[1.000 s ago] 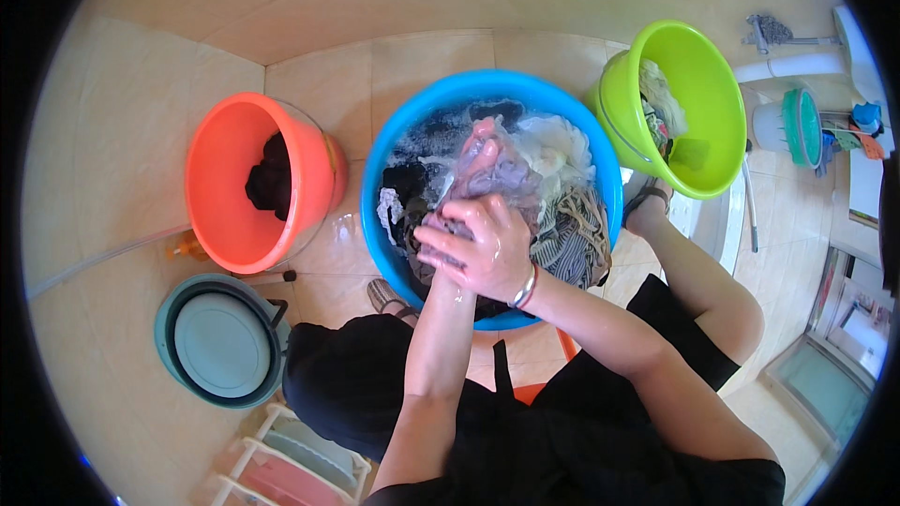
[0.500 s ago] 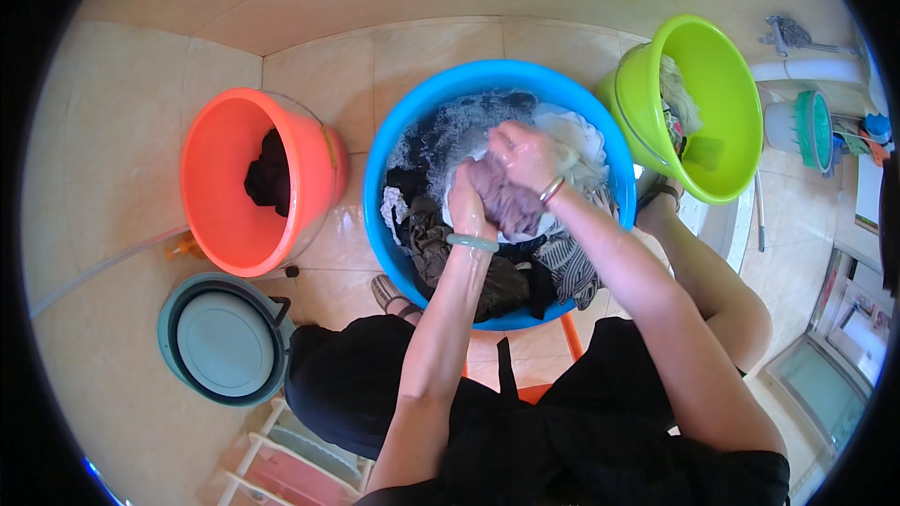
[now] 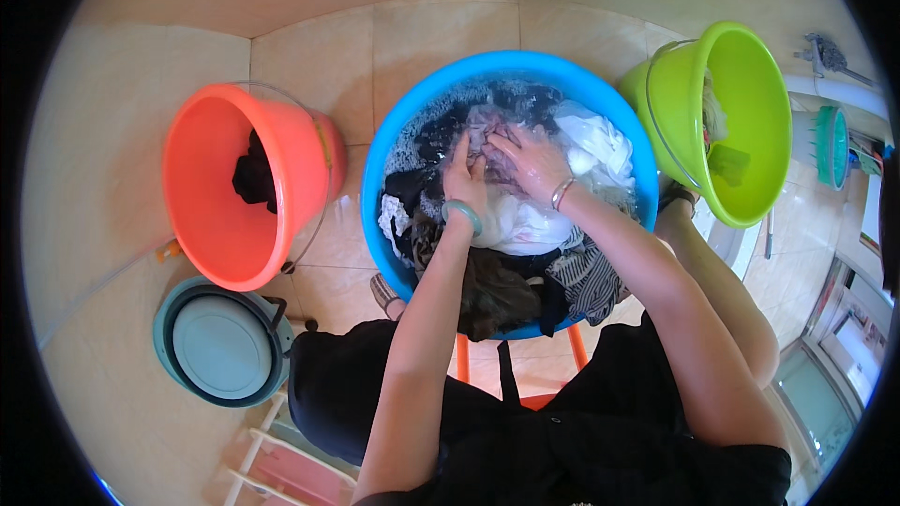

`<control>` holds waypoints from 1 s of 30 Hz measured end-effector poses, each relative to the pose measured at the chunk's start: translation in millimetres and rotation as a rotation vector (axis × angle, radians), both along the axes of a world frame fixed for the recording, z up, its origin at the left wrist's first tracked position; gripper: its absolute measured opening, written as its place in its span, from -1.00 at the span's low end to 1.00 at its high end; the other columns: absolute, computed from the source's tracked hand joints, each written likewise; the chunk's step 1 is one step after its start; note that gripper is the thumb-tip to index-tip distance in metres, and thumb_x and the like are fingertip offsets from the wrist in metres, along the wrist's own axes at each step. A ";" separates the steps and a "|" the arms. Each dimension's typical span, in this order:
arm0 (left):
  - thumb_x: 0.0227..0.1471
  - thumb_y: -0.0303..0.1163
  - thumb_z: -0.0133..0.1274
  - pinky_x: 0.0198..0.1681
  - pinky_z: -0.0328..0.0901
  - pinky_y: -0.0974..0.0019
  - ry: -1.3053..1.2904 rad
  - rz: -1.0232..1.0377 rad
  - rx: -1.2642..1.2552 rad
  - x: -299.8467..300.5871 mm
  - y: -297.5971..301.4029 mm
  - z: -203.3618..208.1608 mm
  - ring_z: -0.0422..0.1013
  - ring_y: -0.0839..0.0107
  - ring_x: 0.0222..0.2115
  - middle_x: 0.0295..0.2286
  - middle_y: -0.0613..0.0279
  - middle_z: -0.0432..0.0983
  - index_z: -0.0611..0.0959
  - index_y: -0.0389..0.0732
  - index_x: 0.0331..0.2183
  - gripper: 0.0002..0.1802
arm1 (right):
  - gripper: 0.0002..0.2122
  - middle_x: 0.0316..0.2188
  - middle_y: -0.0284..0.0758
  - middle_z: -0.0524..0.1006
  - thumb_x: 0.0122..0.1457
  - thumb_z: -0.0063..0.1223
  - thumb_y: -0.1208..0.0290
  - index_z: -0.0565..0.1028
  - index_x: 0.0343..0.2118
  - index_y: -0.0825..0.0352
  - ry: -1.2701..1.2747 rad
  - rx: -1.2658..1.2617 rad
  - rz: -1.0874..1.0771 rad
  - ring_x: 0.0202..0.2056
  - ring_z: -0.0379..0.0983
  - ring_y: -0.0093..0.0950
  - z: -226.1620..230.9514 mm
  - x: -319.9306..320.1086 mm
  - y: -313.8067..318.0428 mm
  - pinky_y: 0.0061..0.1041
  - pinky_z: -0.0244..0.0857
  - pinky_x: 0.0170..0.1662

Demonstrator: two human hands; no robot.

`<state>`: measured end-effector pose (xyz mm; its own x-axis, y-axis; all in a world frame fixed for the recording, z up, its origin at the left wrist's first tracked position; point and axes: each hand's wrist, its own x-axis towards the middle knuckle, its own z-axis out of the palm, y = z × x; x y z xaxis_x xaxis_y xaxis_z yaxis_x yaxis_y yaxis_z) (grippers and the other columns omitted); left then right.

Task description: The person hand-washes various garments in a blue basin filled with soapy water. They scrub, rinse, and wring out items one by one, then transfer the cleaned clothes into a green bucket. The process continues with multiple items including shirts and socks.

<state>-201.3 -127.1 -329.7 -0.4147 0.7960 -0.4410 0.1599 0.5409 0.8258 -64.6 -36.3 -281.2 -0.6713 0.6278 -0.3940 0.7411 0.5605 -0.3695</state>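
A round blue basin (image 3: 382, 122) of soapy water and laundry stands in front of me. My left hand (image 3: 466, 178), with a pale green bangle at the wrist, holds one side of a wet mauve cloth (image 3: 503, 164). On the cloth's other side is my right hand (image 3: 534, 167), a silver bangle at its wrist; its fingers curve over the fabric. The cloth is partly under the water. White cloth (image 3: 530, 228) lies just below the hands, with a dark brown garment (image 3: 497, 295) and a striped one (image 3: 589, 278) near the basin's front rim.
An orange bucket (image 3: 202, 225) holding a black cloth (image 3: 253, 176) stands left. At the right is a lime green bucket (image 3: 761, 159) with light cloth inside. A grey-green folding basin (image 3: 223, 347) leans at the lower left. Orange stool legs (image 3: 577, 347) show below the blue basin.
Both hands have gone down with the mauve cloth, from above the laundry into the water and slightly away from me. White cloth now shows more below them. The view has shifted slightly.
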 end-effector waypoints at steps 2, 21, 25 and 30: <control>0.06 -0.44 0.06 -0.10 0.32 0.27 0.027 -0.003 -0.188 2.2 6.8 -11.2 0.44 0.21 -0.18 -0.14 0.02 0.51 0.42 -0.14 0.10 -0.47 | -0.56 0.15 -0.16 0.25 0.16 -0.08 0.37 0.30 0.15 -0.01 0.021 0.124 0.044 0.13 0.19 -0.01 -40.7 -0.1 1.6 -0.07 0.30 0.01; 0.23 -0.11 -0.14 0.14 0.20 0.06 -1.400 0.316 0.271 -8.8 22.1 118.8 0.28 0.16 0.06 0.06 0.02 0.30 0.22 -0.19 0.20 -0.39 | -0.84 -0.27 -0.49 0.41 -0.12 0.13 0.33 0.52 -0.40 0.12 0.778 0.277 0.330 -0.26 0.32 -0.46 125.9 -11.4 -61.1 -0.46 0.27 -0.28; 0.21 -0.29 -0.13 0.04 0.31 0.06 -1.227 0.406 0.366 21.6 7.0 157.0 0.33 0.21 0.02 0.00 0.07 0.35 0.21 0.00 0.21 -0.45 | -0.74 -0.23 -0.50 0.41 -0.17 0.20 0.14 0.53 -0.39 0.10 0.828 0.239 0.249 -0.20 0.30 -0.45 155.5 -17.5 -90.2 -0.41 0.23 -0.24; 0.19 -0.23 -0.10 -0.01 0.33 0.11 -1.186 0.502 0.324 37.6 -10.9 163.7 0.37 0.27 -0.06 -0.09 0.12 0.40 0.30 -0.06 0.09 -0.55 | -0.78 -0.34 -0.53 0.41 -0.16 0.27 0.11 0.54 -0.48 0.05 0.916 0.331 0.096 -0.38 0.37 -0.51 159.7 -32.7 -89.7 -0.56 0.31 -0.45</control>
<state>-163.7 -138.1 -166.0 -0.1911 0.8078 -0.5576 -0.9000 0.0825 0.4280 -97.3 -126.0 -121.5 -0.6834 0.5397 0.4917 0.1914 0.7824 -0.5927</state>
